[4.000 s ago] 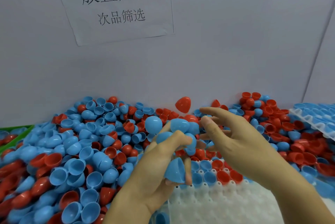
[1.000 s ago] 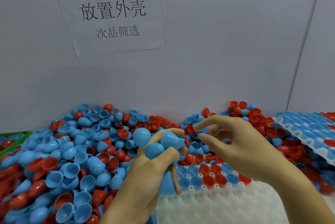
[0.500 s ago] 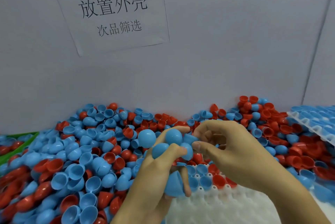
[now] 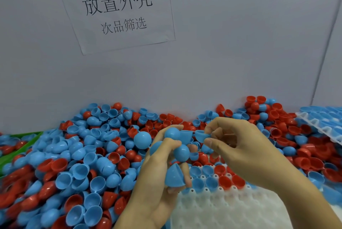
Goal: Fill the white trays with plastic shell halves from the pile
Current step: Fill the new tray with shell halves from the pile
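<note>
A big pile of blue and red plastic shell halves covers the table against the wall. My left hand grips a cluster of several blue shell halves above the pile. My right hand pinches one blue shell half between thumb and fingertips, right beside that cluster. Below both hands lies a white tray; its far rows hold blue and red halves, and its near sockets show bare white.
A second white tray filled with blue halves rests on the pile at the right edge. A green bin edge shows at the left. The grey wall carries a paper sign.
My right hand has drawn a single blue half a little away from the cluster in my left hand. The left hand keeps its hold and has barely moved.
</note>
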